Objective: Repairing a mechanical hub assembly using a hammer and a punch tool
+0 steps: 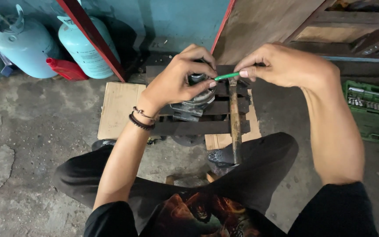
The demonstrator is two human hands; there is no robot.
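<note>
My left hand (178,81) grips a round grey metal part (198,94) that rests on a dark slatted metal frame (194,127). My right hand (281,66) pinches the end of a thin green rod (227,76), whose tip points at the top of the metal part under my left fingers. A hammer with a wooden handle (234,123) lies across the frame, its handle running toward my knee. A flat piece of cardboard (117,109) sits under the frame on the concrete floor.
Two pale blue gas cylinders (23,44) and a red container (66,69) stand at the back left. A green socket-set case (373,112) lies open at the right. Wooden boards lean at the back right. My crossed legs fill the foreground.
</note>
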